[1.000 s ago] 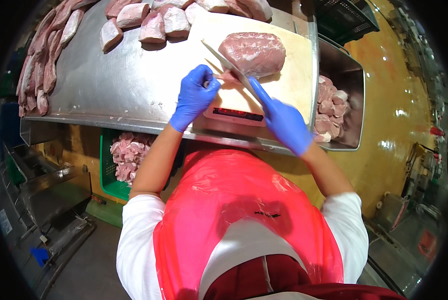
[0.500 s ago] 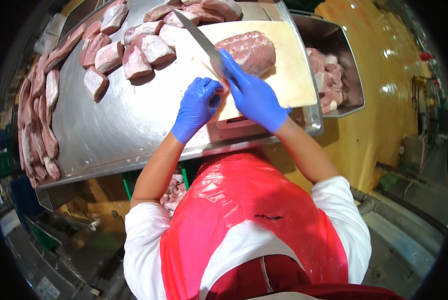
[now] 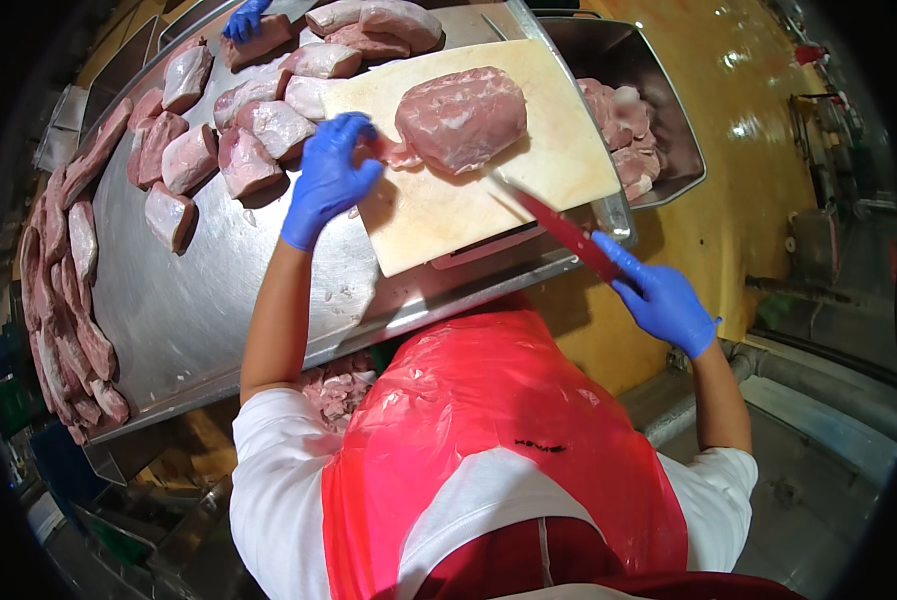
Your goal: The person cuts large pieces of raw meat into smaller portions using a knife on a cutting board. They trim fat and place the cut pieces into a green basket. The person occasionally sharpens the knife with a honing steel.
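Note:
A large trimmed piece of raw meat [image 3: 462, 118] lies on the cream cutting board [image 3: 408, 240]. At the board's left edge my blue-gloved left hand [image 3: 330, 178] has its fingers curled in around a thin meat strip [image 3: 396, 152], which reaches to the large piece; the fingertips are partly blurred. Off the board to the right, past the table's near edge, my gloved right hand [image 3: 660, 302] grips a long knife [image 3: 568, 232]. Its blade looks reddish and points up and left, over the board's near right part, with the tip just below the large piece.
Several meat chunks [image 3: 190, 158] lie on the steel table [image 3: 208, 330], with long meat strips [image 3: 63, 300] along its left edge. A co-worker's gloved hand [image 3: 246, 18] touches a chunk at the back. A metal bin [image 3: 673, 130] at right holds meat pieces.
My right hand has swung down and right with the knife, away from the meat. My left hand has moved left and up. A co-worker's hand has appeared at the back.

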`<state>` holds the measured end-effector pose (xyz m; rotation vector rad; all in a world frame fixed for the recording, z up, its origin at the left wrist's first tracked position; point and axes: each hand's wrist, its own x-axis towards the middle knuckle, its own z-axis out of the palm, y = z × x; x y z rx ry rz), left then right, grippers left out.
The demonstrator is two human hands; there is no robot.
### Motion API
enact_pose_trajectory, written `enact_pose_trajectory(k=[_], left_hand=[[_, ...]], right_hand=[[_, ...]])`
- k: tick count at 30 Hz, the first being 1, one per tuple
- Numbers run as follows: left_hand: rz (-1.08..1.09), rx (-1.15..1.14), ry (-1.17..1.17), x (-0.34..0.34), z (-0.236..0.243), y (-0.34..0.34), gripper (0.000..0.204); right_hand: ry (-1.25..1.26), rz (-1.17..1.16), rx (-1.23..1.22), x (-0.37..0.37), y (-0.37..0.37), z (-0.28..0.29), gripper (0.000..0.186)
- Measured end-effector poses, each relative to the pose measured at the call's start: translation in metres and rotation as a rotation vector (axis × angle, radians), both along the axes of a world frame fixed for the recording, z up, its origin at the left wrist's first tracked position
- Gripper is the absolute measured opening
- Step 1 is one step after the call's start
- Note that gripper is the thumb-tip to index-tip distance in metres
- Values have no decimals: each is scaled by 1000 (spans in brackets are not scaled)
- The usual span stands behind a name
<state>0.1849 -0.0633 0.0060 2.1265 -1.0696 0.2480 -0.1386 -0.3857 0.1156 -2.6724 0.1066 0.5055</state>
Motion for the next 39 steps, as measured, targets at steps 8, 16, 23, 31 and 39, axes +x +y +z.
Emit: enact_pose_trajectory(k=[8, 16, 23, 31, 39], left_hand=[[-95, 114, -47, -107, -2, -74, 29], [194, 98, -6, -157, -7, -66, 27], [260, -16, 100, -136, -11, -51, 18], [512, -137, 298, -133, 8, 60, 15], [680, -737, 950, -245, -45, 209, 8]], right_hand=[[-428, -629, 1266, 231, 12, -81, 66], [-737, 303, 366, 188, 34, -75, 27], [-313, 484, -53, 155, -12, -62, 18], [-101, 413, -312, 92, -79, -4, 14], [-355, 390, 309, 107, 33, -9, 17]])
